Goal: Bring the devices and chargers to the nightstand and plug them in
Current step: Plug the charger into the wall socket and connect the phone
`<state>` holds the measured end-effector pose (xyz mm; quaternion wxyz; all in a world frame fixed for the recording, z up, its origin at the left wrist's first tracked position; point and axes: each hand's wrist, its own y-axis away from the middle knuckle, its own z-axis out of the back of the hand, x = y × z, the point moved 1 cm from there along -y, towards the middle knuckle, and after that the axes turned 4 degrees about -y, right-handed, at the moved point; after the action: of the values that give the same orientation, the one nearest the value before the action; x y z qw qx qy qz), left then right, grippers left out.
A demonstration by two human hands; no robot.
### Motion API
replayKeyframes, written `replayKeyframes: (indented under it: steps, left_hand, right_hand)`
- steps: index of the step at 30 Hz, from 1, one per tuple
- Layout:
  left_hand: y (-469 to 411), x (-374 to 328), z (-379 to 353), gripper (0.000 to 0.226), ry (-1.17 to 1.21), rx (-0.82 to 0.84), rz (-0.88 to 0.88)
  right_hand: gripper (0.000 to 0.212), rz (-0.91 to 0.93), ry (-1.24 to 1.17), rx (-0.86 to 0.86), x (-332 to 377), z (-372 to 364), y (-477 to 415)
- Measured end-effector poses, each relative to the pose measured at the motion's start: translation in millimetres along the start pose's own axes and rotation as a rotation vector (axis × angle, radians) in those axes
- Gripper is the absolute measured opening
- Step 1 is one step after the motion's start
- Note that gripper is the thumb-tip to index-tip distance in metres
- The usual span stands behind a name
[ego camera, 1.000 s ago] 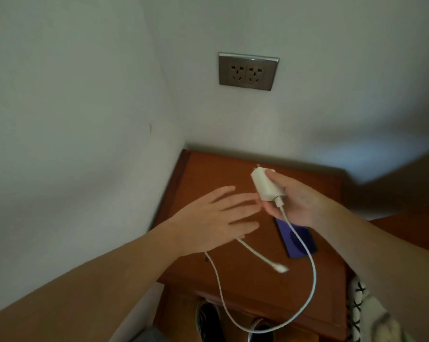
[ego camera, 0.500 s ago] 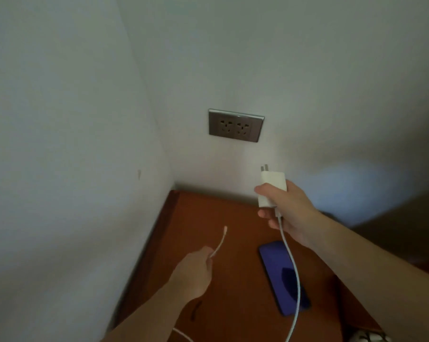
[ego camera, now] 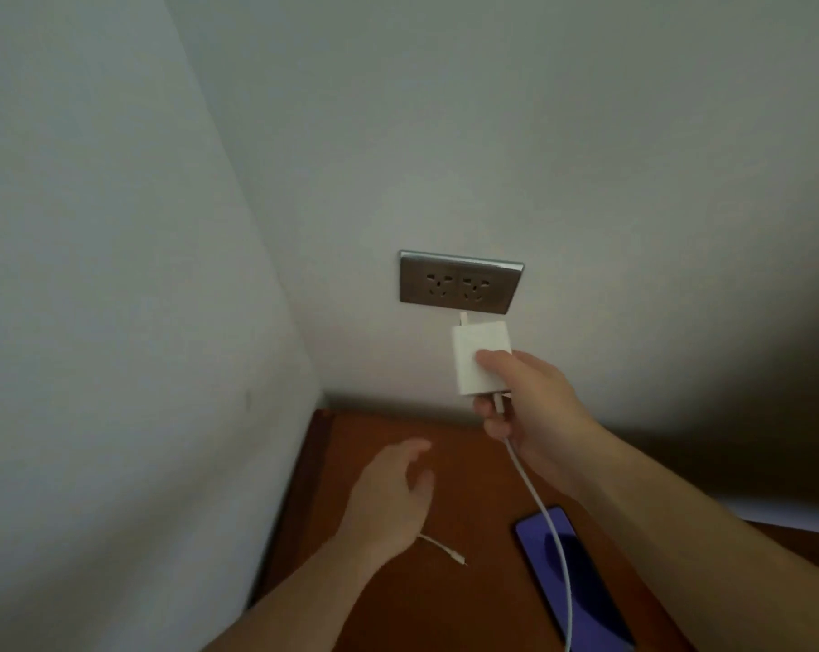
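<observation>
My right hand (ego camera: pixel 530 407) grips a white charger block (ego camera: pixel 473 355) with its prongs up, just below the grey double wall socket (ego camera: pixel 459 283). A white cable (ego camera: pixel 551 529) hangs from the block and runs down over a dark phone (ego camera: pixel 581 585) lying on the wooden nightstand (ego camera: pixel 469 618). The cable's free end (ego camera: pixel 447 550) lies on the nightstand beside my left wrist. My left hand (ego camera: pixel 389 496) hovers over the nightstand with relaxed fingers and holds nothing.
The nightstand sits in a corner, with a white wall (ego camera: pixel 116 322) close on the left and the socket wall behind it. A dark shadow covers the wall at the right.
My right hand has lifted the charger block closer to the socket. My left hand has let go of the cable end, which now lies on the nightstand.
</observation>
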<state>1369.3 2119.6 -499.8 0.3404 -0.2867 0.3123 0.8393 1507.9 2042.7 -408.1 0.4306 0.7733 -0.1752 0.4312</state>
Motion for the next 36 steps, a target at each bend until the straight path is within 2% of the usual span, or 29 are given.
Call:
replayKeyframes:
  steps: [2, 3, 6, 10, 13, 16, 19, 24, 27, 31, 36]
  left_hand:
    - [-10.8, -43.0, 22.3, 0.028, 0.588, 0.035, 0.104]
    - [-14.7, -59.3, 31.0, 0.029, 0.787, 0.09, 0.125]
    - [-19.5, -87.8, 50.2, 0.029, 0.991, 0.172, 0.114]
    - [-22.6, -101.7, 59.0, 0.033, 1.026, 0.232, 0.117]
    - [-27.8, -102.5, 63.9, 0.036, 1.007, 0.203, 0.11]
    - [-30.4, -96.2, 66.9, 0.035, 0.999, 0.128, 0.123]
    - [-30.7, -90.5, 71.5, 0.041, 0.982, 0.054, 0.15]
    - [-31.8, -86.1, 83.5, 0.066, 0.921, 0.045, 0.148]
    - [-33.2, -83.0, 88.2, 0.054, 0.948, 0.084, 0.152]
    - [-35.8, -78.4, 85.8, 0.058, 0.932, 0.142, 0.149]
    - [-36.3, -74.3, 80.9, 0.034, 0.958, 0.201, 0.118]
  right_hand:
    - [0.027, 0.116, 0.181, -0.094, 1.0, -4.7, 2.4]
    - [0.03, 0.183, 0.288, -0.159, 1.3, -7.2, 4.4]
    - [0.029, 0.389, 0.471, -0.281, 4.1, -15.3, 10.7]
    - [0.012, 0.524, 0.506, -0.281, 3.1, -24.2, 12.8]
    - [0.017, 0.543, 0.424, -0.232, -2.2, -28.9, 12.7]
    - [0.017, 0.375, 0.246, -0.198, -2.0, -29.0, 8.2]
    - [0.025, 0.123, 0.048, 0.0, 1.2, -32.8, 4.8]
    - [0.031, 0.111, 0.05, 0.142, 2.4, -37.3, 3.5]
    - [0.042, 0.092, 0.045, 0.137, -3.0, -38.2, 1.2]
    - [0.041, 0.056, -0.026, 0.161, -7.1, -34.9, 0.7]
    - [0.047, 0.05, -0.024, 0.166, -10.2, -28.5, -2.7]
